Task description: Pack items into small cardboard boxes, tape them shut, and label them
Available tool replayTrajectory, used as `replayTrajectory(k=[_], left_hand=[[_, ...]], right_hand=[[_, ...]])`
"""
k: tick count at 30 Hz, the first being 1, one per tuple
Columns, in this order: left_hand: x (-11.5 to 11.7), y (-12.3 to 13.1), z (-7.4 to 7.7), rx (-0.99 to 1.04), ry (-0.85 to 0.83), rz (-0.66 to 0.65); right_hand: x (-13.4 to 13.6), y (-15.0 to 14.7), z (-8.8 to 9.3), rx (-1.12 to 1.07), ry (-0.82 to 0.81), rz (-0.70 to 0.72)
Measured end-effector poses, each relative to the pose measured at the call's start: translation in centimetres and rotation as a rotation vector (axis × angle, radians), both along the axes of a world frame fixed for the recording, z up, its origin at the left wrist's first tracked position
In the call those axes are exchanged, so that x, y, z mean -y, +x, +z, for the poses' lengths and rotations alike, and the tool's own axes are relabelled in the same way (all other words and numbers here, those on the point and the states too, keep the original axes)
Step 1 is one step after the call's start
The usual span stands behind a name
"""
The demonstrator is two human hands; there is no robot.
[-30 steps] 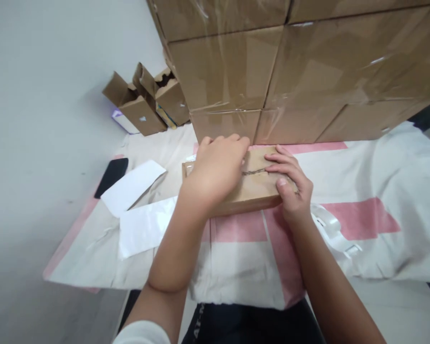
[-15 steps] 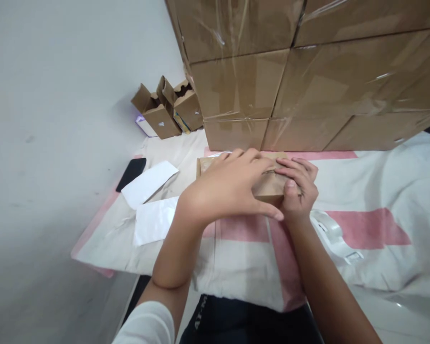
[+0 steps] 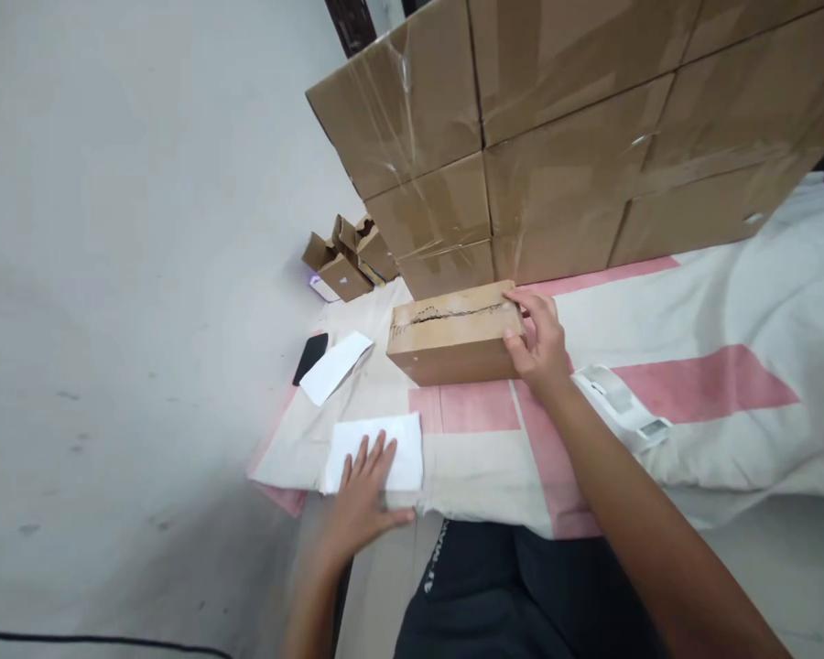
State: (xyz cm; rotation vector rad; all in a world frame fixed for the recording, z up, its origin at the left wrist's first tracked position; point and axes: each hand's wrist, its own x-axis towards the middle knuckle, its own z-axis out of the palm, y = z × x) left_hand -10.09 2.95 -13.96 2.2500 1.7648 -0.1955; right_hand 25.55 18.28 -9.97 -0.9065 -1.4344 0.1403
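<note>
A small brown cardboard box point(image 3: 453, 334) with a rough torn seam along its top lies on a white and pink cloth point(image 3: 693, 366). My right hand point(image 3: 539, 343) grips the box's right end, thumb on the near side and fingers over the top. My left hand point(image 3: 363, 494) lies flat with fingers spread on a white sheet of paper point(image 3: 402, 448) at the cloth's near edge.
A wall of large taped cardboard cartons point(image 3: 556, 137) stands right behind the box. Small open cardboard boxes point(image 3: 347, 261) sit at the back left. A second white paper point(image 3: 334, 366) and a black phone point(image 3: 309, 357) lie to the left. A tape dispenser point(image 3: 622, 403) rests at my right forearm.
My left hand has left the top of the box and come down onto the near white paper. The right hand stays at the box's right end. The view has pulled back and tilted.
</note>
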Motion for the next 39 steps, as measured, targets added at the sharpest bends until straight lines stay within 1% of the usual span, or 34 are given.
replayTrajectory(k=[2, 3, 4, 5, 6, 7, 8, 9, 10, 11, 12, 13, 14, 16, 18, 19, 21, 24, 27, 30, 33, 35, 37, 39], left_hand=[[2.8, 0.4, 0.2, 0.081, 0.041, -0.081], [3.7, 0.5, 0.3, 0.153, 0.058, -0.098], [4.2, 0.4, 0.5, 0.258, 0.076, -0.088], [4.2, 0.2, 0.5, 0.408, 0.107, -0.015], [3.7, -0.1, 0.6, 0.580, 0.155, 0.112], [2.9, -0.5, 0.6, 0.749, 0.217, 0.268], [1.7, -0.8, 0.7, 0.916, 0.307, 0.482], [0.3, -1.0, 0.9, 0.991, 0.398, 0.628], [-1.2, -1.2, 1.2, 1.041, 0.461, 0.710], [-2.9, -1.2, 1.7, 1.100, 0.501, 0.753], [-4.5, -1.2, 2.3, 1.212, 0.506, 0.771], [-6.1, -1.1, 3.1, 1.445, 0.468, 0.771], [-7.6, -1.0, 3.9, 1.607, 0.422, 0.760], [-10.0, -1.0, 5.5, 1.756, 0.368, 0.729], [-11.7, -1.2, 6.6, 1.730, 0.344, 0.706], [-12.3, -1.4, 6.9, 1.707, 0.330, 0.696], [-13.1, -1.9, 6.9, 1.633, 0.305, 0.683], [-13.6, -2.3, 5.9, 1.473, 0.281, 0.664], [-13.8, -2.4, 4.7, 1.247, 0.251, 0.628], [-14.1, -2.6, 3.8, 0.966, 0.312, 0.587], [-14.9, -3.5, 3.2, 0.604, 0.396, 0.501], [-15.7, -4.4, 2.8, 0.410, 0.398, 0.440], [-16.5, -5.2, 2.5, 0.304, 0.377, 0.416], [-17.2, -5.8, 2.5, 0.248, 0.359, 0.413]], right_hand=[[0.0, -0.1, -0.1, -0.004, -0.012, 0.003], [0.0, -0.1, -0.2, -0.008, -0.018, 0.005], [0.0, -0.1, -0.2, -0.011, -0.024, 0.007], [0.0, -0.1, -0.3, -0.012, -0.027, 0.007], [0.0, -0.1, -0.4, -0.012, -0.031, 0.008], [0.1, -0.1, -0.5, -0.014, -0.033, 0.010], [0.1, -0.1, -0.6, -0.018, -0.035, 0.013], [0.0, 0.0, -0.7, -0.022, -0.037, 0.016], [0.0, 0.0, -0.8, -0.027, -0.040, 0.018], [0.0, 0.0, -0.9, -0.030, -0.044, 0.019], [-0.1, 0.0, -1.0, -0.031, -0.047, 0.020], [-0.1, 0.0, -1.1, -0.031, -0.053, 0.020], [-0.1, 0.0, -1.1, -0.032, -0.060, 0.021], [-0.2, 0.0, -1.2, -0.037, -0.069, 0.020], [-0.3, 0.0, -1.3, -0.035, -0.068, 0.017], [-0.3, 0.1, -1.4, -0.028, -0.064, 0.014], [-0.5, 0.1, -1.5, -0.013, -0.055, 0.008], [-0.6, 0.1, -1.6, -0.010, -0.052, 0.007], [-0.6, 0.0, -1.6, -0.013, -0.054, 0.015], [-0.6, 0.0, -1.4, -0.024, -0.064, 0.020], [-0.6, 0.0, -1.4, -0.033, -0.066, 0.026], [-0.7, 0.0, -1.5, -0.033, -0.060, 0.026], [-0.7, 0.0, -1.6, -0.033, -0.052, 0.028], [-0.8, 0.0, -1.7, -0.030, -0.050, 0.028]])
